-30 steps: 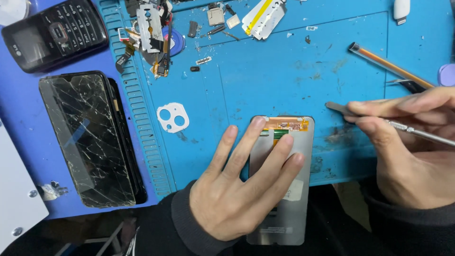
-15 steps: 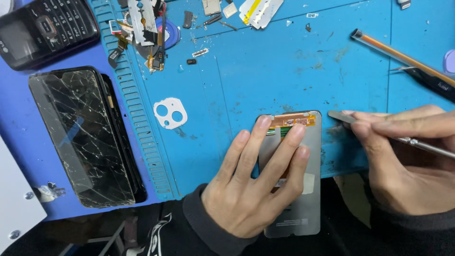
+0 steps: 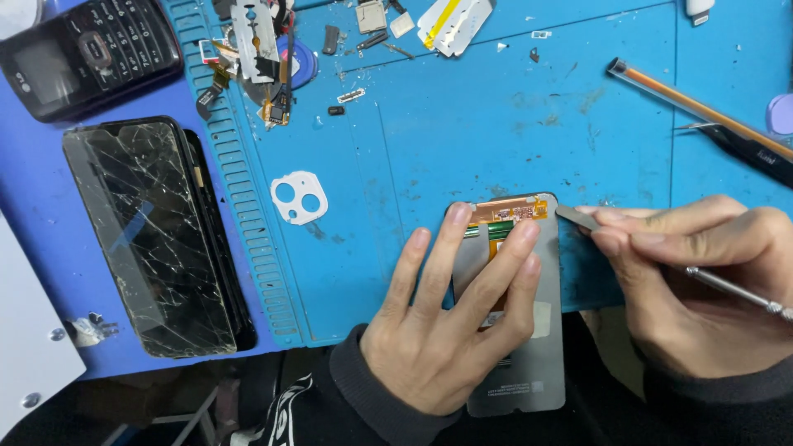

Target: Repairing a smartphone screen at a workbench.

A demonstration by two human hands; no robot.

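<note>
Now | screen panel [image 3: 541,347] lengthwise, flex end away | spudger [image 3: 578,218] probably touching

Left hand [image 3: 446,330] flat, fingers spread; right hand [image 3: 702,289] pinched closed

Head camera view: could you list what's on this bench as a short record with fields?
Left hand: left hand pressed flat on grey rectangular phone display panel
Right hand: right hand holds thin metal pry tool, tip at the panel's top right edge
Surface: blue work mat
Left side: cracked black smartphone; black keypad phone
Middle: white camera-lens frame
</note>
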